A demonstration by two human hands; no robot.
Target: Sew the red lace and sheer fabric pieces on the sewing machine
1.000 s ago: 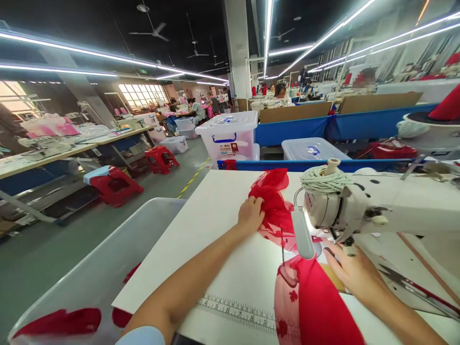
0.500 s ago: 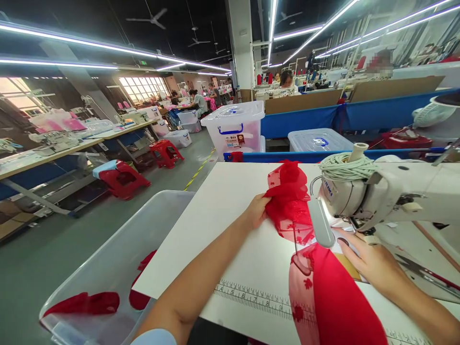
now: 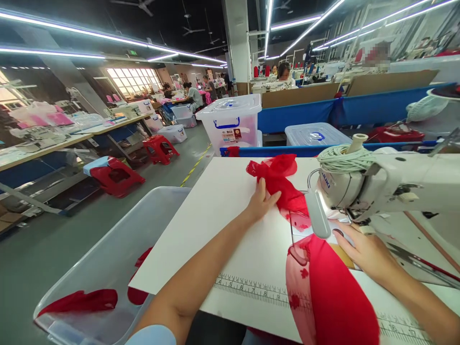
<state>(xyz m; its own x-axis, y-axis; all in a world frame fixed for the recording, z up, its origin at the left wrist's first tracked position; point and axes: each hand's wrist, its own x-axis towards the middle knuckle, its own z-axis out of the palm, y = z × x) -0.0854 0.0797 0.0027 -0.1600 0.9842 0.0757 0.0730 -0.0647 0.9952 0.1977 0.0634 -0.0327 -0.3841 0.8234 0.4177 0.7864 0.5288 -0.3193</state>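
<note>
A red fabric piece with a sheer flowered edge lies under the sewing machine head and drapes over the table's front edge. Its gathered far part is bunched left of the needle area. My left hand touches that bunch, thumb and index finger spread apart. Close to the needle, my right hand lies stretched out with its thumb apart from the fingers; the machine head partly hides its fingertips. The presser foot is hard to make out.
Scissors lie right of my right hand. A printed ruler runs along the white tabletop. At left stands a clear plastic bin with red fabric. Lidded boxes and red stools stand beyond; people sit farther back.
My left hand has spread its thumb from the fingers, and the bunched fabric has shifted left and changed shape. The right hand stays by the needle. The view has shifted slightly.
</note>
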